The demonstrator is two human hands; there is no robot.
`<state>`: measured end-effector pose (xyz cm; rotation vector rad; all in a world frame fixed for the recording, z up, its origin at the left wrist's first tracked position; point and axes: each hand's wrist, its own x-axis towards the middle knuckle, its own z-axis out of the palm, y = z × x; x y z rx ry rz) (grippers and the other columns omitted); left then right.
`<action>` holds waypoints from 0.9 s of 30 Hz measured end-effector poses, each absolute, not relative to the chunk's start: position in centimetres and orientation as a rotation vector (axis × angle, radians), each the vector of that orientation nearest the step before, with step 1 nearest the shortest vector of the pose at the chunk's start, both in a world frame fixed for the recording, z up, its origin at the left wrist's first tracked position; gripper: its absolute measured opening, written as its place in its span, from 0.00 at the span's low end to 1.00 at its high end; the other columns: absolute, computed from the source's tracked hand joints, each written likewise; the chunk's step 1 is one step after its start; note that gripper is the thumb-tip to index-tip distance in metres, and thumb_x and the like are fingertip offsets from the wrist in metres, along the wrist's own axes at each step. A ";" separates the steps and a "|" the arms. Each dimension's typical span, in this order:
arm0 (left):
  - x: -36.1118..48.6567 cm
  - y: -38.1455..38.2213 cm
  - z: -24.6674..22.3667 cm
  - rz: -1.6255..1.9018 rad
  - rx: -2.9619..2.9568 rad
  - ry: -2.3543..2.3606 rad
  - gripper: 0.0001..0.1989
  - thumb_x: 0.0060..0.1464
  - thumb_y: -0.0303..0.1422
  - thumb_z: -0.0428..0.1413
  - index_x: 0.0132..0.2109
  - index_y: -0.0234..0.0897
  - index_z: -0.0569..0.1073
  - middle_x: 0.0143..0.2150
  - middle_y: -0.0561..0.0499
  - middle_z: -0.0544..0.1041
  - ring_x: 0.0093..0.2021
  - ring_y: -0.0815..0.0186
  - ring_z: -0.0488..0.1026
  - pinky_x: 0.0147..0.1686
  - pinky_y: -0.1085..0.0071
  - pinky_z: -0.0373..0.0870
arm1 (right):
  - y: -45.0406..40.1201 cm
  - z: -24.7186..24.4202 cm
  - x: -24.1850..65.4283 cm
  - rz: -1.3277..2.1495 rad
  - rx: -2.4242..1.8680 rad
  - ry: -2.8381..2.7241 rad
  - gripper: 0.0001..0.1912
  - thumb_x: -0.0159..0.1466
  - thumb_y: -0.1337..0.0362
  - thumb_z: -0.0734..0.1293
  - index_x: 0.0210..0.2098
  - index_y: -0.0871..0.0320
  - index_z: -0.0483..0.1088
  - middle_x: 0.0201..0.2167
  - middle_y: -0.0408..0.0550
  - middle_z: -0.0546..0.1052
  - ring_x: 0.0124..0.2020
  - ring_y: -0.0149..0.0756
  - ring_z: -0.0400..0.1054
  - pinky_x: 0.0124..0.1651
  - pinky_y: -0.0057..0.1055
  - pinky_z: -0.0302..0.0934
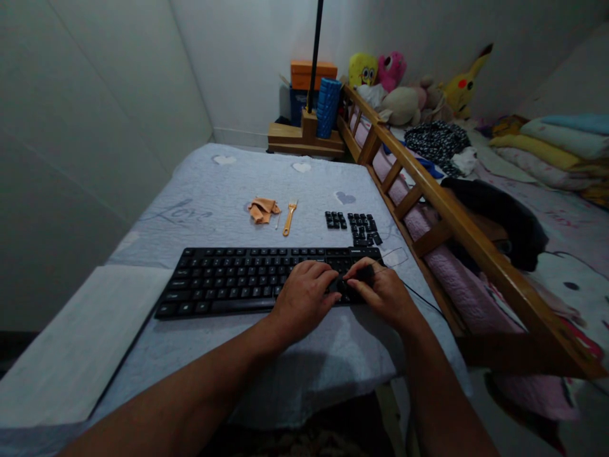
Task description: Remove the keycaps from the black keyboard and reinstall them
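Note:
A black keyboard point(233, 279) lies across the cloth-covered table in front of me. My left hand point(307, 289) rests over its right part, thumb and forefinger curled round a small dark thing that I cannot make out. Close beside it, my right hand point(383, 292) is pinched, its fingertips almost meeting those of the left. What looks like a wire keycap puller point(365, 273), with a dark body, sits in the right hand, and thin wire loops stick out behind. Loose black keycaps point(362, 225) stand in groups behind the keyboard's right end.
Behind the keyboard lie a crumpled orange cloth point(263, 209), a cotton swab point(278, 220) and a brush with an orange handle point(289, 219). A white sheet point(80, 343) covers the table's left front. A wooden bed rail point(428, 190) borders the right side; a cable point(423, 297) runs towards it.

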<state>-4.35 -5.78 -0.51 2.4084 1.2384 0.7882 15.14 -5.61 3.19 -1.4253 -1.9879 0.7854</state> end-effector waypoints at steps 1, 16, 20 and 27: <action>-4.4 -5.8 -0.6 0.812 2.382 1.241 0.15 0.56 0.33 0.62 0.50 0.38 0.74 0.50 0.47 0.76 0.51 0.56 0.69 0.53 0.56 0.66 | -5.7 3.2 15.0 0.791 -1.416 -1.983 0.03 0.63 0.66 0.65 0.37 0.57 0.71 0.33 0.46 0.79 0.36 0.36 0.74 0.41 0.31 0.64; -4.5 -5.7 -1.2 0.950 2.370 1.213 0.05 0.60 0.32 0.58 0.42 0.38 0.77 0.42 0.49 0.78 0.44 0.59 0.72 0.50 0.57 0.67 | -6.5 3.2 13.8 0.862 -1.427 -1.835 0.03 0.61 0.66 0.65 0.34 0.57 0.70 0.28 0.44 0.76 0.28 0.33 0.70 0.32 0.28 0.62; -4.5 -5.7 -1.2 0.996 2.348 1.215 0.05 0.60 0.32 0.58 0.43 0.37 0.76 0.42 0.48 0.78 0.44 0.60 0.72 0.50 0.57 0.67 | -6.4 3.5 13.8 0.750 -1.447 -1.747 0.04 0.59 0.66 0.64 0.28 0.57 0.69 0.24 0.43 0.73 0.25 0.32 0.66 0.29 0.28 0.59; -4.5 -5.7 -0.9 1.062 2.293 1.243 0.04 0.60 0.30 0.58 0.43 0.38 0.76 0.42 0.48 0.78 0.45 0.60 0.72 0.50 0.58 0.68 | -6.0 3.4 14.1 0.734 -1.369 -1.929 0.10 0.66 0.67 0.58 0.33 0.57 0.71 0.34 0.47 0.75 0.38 0.36 0.69 0.43 0.32 0.63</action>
